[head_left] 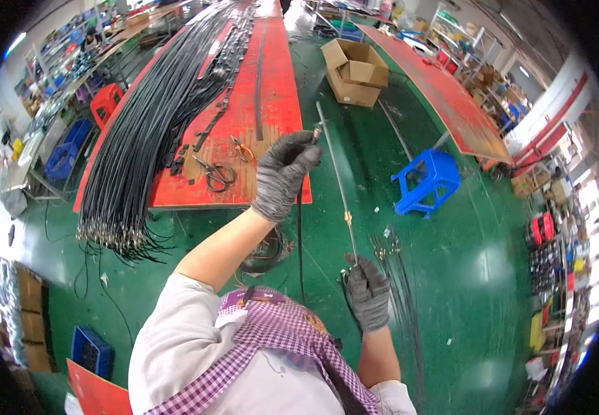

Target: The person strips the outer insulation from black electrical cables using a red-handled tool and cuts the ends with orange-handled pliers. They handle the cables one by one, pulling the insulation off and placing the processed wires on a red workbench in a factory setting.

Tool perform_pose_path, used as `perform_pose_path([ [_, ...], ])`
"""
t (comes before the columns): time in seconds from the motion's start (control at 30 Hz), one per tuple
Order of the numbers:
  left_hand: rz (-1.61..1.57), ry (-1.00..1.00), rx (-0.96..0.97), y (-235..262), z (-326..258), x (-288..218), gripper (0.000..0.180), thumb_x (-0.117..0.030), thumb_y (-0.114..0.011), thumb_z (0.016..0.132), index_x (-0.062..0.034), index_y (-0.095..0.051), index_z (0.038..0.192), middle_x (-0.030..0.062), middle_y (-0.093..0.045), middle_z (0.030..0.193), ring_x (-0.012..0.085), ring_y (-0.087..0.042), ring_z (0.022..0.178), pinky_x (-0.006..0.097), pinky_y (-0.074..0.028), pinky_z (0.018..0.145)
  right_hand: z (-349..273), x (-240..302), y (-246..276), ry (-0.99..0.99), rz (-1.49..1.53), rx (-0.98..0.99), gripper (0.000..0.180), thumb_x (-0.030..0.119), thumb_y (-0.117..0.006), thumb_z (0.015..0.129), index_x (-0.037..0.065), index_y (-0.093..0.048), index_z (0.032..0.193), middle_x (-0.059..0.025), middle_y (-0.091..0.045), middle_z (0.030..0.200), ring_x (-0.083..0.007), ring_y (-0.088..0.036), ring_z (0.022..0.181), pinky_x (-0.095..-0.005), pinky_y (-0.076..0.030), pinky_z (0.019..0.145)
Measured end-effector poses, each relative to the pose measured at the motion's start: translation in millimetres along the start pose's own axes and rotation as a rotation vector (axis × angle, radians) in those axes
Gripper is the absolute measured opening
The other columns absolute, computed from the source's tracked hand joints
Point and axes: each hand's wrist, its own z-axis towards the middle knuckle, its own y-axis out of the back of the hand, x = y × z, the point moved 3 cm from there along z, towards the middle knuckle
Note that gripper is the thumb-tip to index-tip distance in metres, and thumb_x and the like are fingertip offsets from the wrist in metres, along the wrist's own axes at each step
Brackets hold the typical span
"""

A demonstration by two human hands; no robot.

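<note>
My left hand [287, 176], in a grey glove, is raised beside the right edge of the red table. Its fingers pinch a black cable near a small metal end fitting [317, 133]. The black cable [300, 242] hangs down below that hand. Lower and to the right, my gloved right hand [369, 294] is closed around the near end of a long thin metal rod [336, 166]. A small brass-coloured piece [348, 218] sits on the rod. Another dark cable seems to be at the right hand's thumb side, but its hold is unclear.
On the red table [279, 90] lie a large bundle of black cables [154, 124], scissors [215, 174] and orange-handled pliers [243, 149]. More cables [400, 277] hang right of my right hand. A blue stool [429, 181] and cardboard box [355, 72] stand on the green floor.
</note>
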Motion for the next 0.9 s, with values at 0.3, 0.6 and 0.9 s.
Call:
perform_pose_path([
  [0.3, -0.039, 0.305, 0.133, 9.3, -26.7, 42.9, 0.02, -0.001, -0.058, 0.075, -0.0019, -0.055, 0.095, 0.0022, -0.058, 0.085, 0.0085, -0.053, 0.076, 0.023, -0.045, 0.07, 81.1, 47.8, -26.7, -0.235, 0.356, -0.023, 0.018, 0.022, -0.047, 0.083, 0.006, -0.054, 0.087, 0.0005, -0.046, 0.055, -0.0048, -0.04, 0.047, -0.02, -0.032, 0.043],
  [0.6, -0.149, 0.381, 0.211, -0.1, -36.7, 33.4, 0.018, -0.008, -0.055, 0.078, -0.0021, -0.056, 0.095, 0.0008, -0.058, 0.08, 0.0078, -0.052, 0.07, 0.021, -0.043, 0.063, 87.3, 53.2, -30.0, -0.192, 0.383, 0.001, 0.016, 0.022, -0.05, 0.081, 0.006, -0.051, 0.083, 0.0006, -0.049, 0.058, -0.0043, -0.041, 0.047, -0.0203, -0.033, 0.042],
  [0.9, -0.271, 0.57, 0.107, -25.2, -53.3, 40.5, 0.017, -0.013, -0.055, 0.08, -0.005, -0.057, 0.095, -0.0053, -0.055, 0.073, 0.0013, -0.043, 0.059, 0.016, -0.034, 0.05, 93.8, 42.1, -6.4, 0.172, -0.047, -0.101, 0.013, 0.014, -0.055, 0.078, 0.006, -0.051, 0.087, -0.0011, -0.053, 0.07, -0.0075, -0.047, 0.059, -0.0197, -0.04, 0.052],
])
